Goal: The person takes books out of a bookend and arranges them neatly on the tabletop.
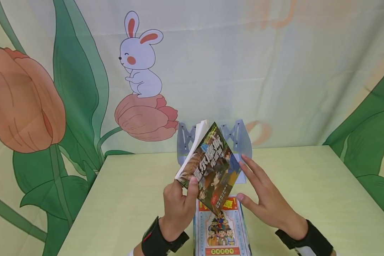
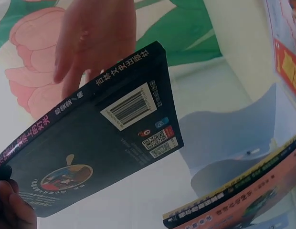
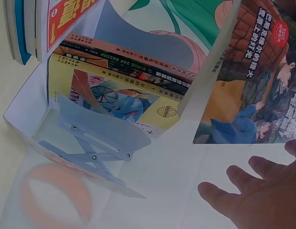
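A book [image 1: 212,170] with a dark, illustrated cover is held tilted in the air, white page edges along its left side. My left hand [image 1: 180,206] grips its lower left corner, thumb on the front cover. My right hand [image 1: 268,195] is spread beside the book's right edge, fingers fairly straight; whether the fingertips touch it, I cannot tell. In the left wrist view the book's dark back cover [image 2: 105,148] shows a barcode, with the right hand [image 2: 98,38] behind the spine. The right wrist view shows the front cover [image 3: 253,81] above the right hand [image 3: 267,195].
Behind the held book stands a translucent blue-grey expandable bookstand [image 1: 243,138], with several books [image 3: 114,90] in it. Nearer me, a book with a red and yellow title [image 1: 222,231] lies on top of others on the pale table [image 1: 121,213]. A printed curtain [image 1: 211,71] hangs behind.
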Available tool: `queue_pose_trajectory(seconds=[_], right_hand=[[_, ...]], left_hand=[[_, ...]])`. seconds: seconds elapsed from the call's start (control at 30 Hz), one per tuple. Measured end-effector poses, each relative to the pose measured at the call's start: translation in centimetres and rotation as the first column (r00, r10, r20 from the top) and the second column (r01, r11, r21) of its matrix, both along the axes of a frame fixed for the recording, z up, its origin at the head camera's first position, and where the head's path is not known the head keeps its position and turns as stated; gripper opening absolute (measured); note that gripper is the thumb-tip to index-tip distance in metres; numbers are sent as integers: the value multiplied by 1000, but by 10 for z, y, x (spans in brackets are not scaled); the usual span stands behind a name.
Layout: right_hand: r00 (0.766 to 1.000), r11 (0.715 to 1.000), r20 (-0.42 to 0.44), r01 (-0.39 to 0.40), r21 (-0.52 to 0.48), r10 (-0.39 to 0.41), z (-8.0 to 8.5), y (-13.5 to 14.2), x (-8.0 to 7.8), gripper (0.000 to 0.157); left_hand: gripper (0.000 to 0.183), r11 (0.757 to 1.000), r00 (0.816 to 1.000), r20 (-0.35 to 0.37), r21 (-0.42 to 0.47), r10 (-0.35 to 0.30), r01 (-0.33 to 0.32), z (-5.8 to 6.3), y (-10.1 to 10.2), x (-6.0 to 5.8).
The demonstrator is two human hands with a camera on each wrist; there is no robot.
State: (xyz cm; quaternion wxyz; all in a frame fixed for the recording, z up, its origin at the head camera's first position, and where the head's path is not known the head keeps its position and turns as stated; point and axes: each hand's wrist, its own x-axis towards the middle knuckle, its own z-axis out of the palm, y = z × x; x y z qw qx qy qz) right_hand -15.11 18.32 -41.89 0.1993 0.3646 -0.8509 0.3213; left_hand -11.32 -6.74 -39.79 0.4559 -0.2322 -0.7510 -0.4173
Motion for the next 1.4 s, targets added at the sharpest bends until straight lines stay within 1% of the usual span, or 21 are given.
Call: queue_pose_trajectory(seconds=[0.17, 0.4, 0.53, 0.67, 0.87, 0.93, 1.0, 1.1, 1.2, 1.23, 1.3, 1.4], right_hand=[[1000, 1000, 22, -3, 6, 3, 0, -1, 1, 81], [989, 1000, 146, -23, -3, 23, 1, -1, -1, 87], [977, 998, 205, -50, -37, 56, 0, -1, -4, 84], [958, 993, 270, -75, -96, 99, -2, -1, -6, 80], [939, 989, 323, -82, -127, 119, -2, -2, -9, 78], [928, 985, 346, -93, -144, 138, -2, -1, -10, 76], [914, 980, 372, -106, -168, 163, -4, 0, -10, 73], [899, 975, 398, -117, -188, 185, -7, 2, -12, 67], [899, 978, 399, -118, -174, 180, -11, 4, -14, 63], [899, 978, 398, -121, -171, 181, -11, 4, -14, 62], [890, 974, 410, -136, -179, 200, -12, 5, -16, 61], [867, 964, 436, -160, -210, 239, -11, 5, -17, 58]], left_hand=[[29, 999, 998, 41, 25, -43, 42, -4, -1, 3], [34, 993, 992, 73, 61, -105, 100, -7, -1, 6], [35, 990, 988, 92, 79, -121, 114, -7, -1, 8], [35, 989, 986, 105, 83, -127, 119, -8, -1, 10], [38, 987, 980, 140, 90, -141, 129, -13, 0, 13], [38, 985, 976, 150, 102, -156, 142, -14, 0, 14], [34, 979, 969, 164, 117, -185, 167, -14, 0, 14], [26, 967, 952, 199, 150, -233, 205, -13, 1, 14], [20, 952, 930, 234, 189, -283, 242, -12, 1, 15], [20, 947, 926, 235, 200, -295, 251, -12, 1, 15], [21, 938, 920, 232, 217, -317, 269, -11, 1, 14], [22, 927, 914, 217, 239, -342, 290, -10, 2, 12]])
